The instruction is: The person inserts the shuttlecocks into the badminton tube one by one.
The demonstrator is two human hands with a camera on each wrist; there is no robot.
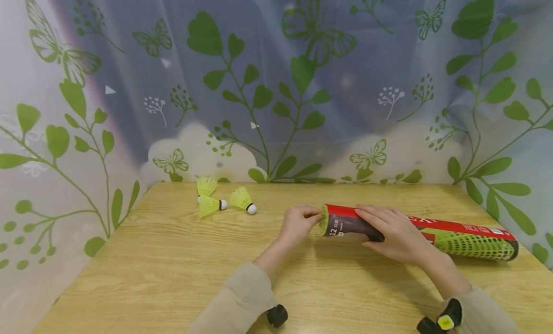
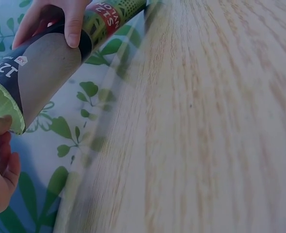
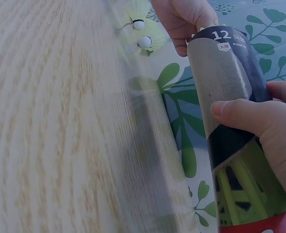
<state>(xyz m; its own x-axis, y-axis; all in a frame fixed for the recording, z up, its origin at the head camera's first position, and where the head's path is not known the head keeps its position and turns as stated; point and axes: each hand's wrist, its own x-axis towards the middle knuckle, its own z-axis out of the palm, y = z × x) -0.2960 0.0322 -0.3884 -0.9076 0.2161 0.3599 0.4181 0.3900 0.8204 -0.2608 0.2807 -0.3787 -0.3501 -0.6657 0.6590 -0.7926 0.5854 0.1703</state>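
Observation:
A long shuttlecock tube [image 1: 468, 238] in red, black and green lies slanted over the right side of the table. My right hand [image 1: 395, 233] grips it around its dark section, thumb on the near side, as the right wrist view also shows. At the tube's left end, the yellow-green skirt of a shuttlecock [image 2: 4, 99] fills the mouth. My left hand [image 1: 298, 223] pinches the rim of that skirt between thumb and fingers. The rest of that shuttlecock is hidden inside the tube.
Three yellow shuttlecocks with white heads lie at the back left of the wooden table [image 1: 173, 276]: one shuttlecock [image 1: 242, 198] apart, two close together. Behind the table hangs a curtain [image 1: 268, 147] printed with leaves and butterflies.

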